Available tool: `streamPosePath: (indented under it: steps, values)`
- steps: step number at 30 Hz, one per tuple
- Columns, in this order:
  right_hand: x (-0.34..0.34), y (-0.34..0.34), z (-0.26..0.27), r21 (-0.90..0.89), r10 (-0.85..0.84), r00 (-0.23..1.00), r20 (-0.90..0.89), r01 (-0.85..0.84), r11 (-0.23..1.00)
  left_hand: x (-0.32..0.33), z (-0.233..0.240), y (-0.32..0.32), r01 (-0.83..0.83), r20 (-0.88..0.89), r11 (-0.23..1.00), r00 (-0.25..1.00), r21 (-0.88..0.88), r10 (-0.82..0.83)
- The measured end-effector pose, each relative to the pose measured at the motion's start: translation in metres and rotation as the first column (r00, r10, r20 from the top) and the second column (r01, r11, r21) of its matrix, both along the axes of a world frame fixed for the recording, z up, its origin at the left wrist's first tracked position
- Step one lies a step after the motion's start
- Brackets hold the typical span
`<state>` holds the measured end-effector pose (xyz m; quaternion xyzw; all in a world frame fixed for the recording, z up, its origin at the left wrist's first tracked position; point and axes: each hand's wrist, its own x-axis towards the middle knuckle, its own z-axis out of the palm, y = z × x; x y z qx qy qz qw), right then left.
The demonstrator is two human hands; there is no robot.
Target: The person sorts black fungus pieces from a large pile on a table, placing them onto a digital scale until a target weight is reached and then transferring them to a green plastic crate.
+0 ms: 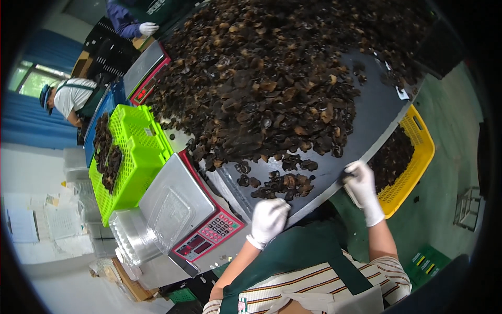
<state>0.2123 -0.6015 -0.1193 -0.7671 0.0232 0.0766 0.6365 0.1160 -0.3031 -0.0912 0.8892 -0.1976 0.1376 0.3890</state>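
A large heap of dark brown mushroom pieces, apparently wood ear [266, 86], covers much of the dark tabletop [370, 102]. My left hand [270, 219], in a white glove, is at the table's near edge with its fingers curled; whether anything is inside them is hidden. Just beyond it lies a small group of mushroom pieces [288, 184], apart from the heap. My right hand [362, 184], gloved too, is at the table's right edge beside a yellow plastic basket [423, 145]. A blurred dark piece, seemingly a mushroom [345, 177], is pinched at its fingertips.
At left stands a digital scale [176, 204] with a clear plastic tray [170, 214] on its plate. Behind it, a lime-green crate [133, 141] bears mushrooms on top. Another scale [147, 74] is farther back. One person [76, 98] bends at far left; another's gloved hand [149, 28] shows above.
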Motion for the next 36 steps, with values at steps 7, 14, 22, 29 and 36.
streamPosePath:
  steps: [7,14,22,29,36]
  values:
    - [0.018,-0.105,0.018,-0.603,-0.13,0.839,0.529,0.479,0.638,0.027,-0.031,0.037,-0.511,-0.095,0.853,0.849,0.108,0.52]
    - [0.012,0.054,0.015,-0.367,0.423,0.747,0.512,-0.254,0.895,0.049,-0.018,-0.006,-0.264,-0.103,0.904,0.944,0.335,0.314]
    - [0.017,0.113,-0.023,-0.535,0.502,0.632,0.59,-0.16,0.83,0.021,-0.031,0.011,-0.321,-0.163,0.918,0.917,0.235,0.363]
    - [0.051,-0.009,0.006,0.959,-0.086,0.967,-0.239,0.249,0.137,-0.002,-0.036,0.031,-0.621,-0.183,0.767,0.745,0.159,0.641]
    - [0.049,-0.015,-0.014,-0.065,-0.331,0.924,0.193,0.349,0.935,0.013,-0.062,0.038,-0.608,-0.278,0.758,0.705,0.235,0.652]
